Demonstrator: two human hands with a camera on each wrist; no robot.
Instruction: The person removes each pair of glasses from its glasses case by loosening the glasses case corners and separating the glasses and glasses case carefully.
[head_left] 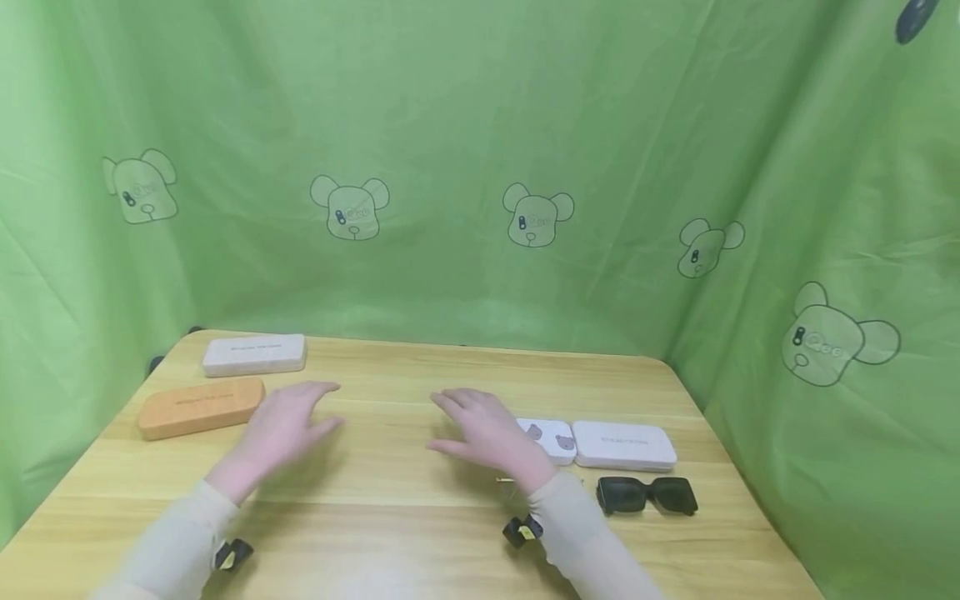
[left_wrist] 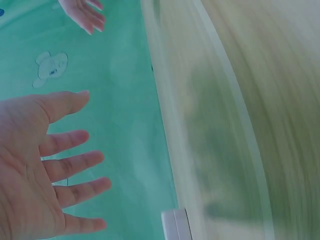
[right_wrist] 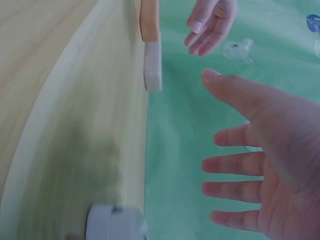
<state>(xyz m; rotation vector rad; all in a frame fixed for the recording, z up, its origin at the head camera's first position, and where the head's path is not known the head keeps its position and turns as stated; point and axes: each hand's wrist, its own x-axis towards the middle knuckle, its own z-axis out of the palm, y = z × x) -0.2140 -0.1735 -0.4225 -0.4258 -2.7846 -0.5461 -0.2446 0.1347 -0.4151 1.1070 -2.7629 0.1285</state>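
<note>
My left hand (head_left: 283, 423) hovers over the left half of the wooden table, fingers spread and nothing held. Its fingers overlap the right end of an orange glasses case (head_left: 198, 408) in the head view. A white glasses case (head_left: 255, 355) lies behind that one. Over the right half, my right hand (head_left: 489, 432) is held up with straight, parted fingers and nothing in it. It partly hides a small white case with bear prints (head_left: 551, 440), which lies beside another white glasses case (head_left: 624, 446). Thin-framed glasses (head_left: 507, 481) show partly behind the right wrist.
Black sunglasses (head_left: 647, 496) lie in front of the right-hand white case. A green curtain (head_left: 450, 283) with printed bear heads surrounds the back and sides of the table (head_left: 390, 467). Each sleeve carries a small black device at the wrist.
</note>
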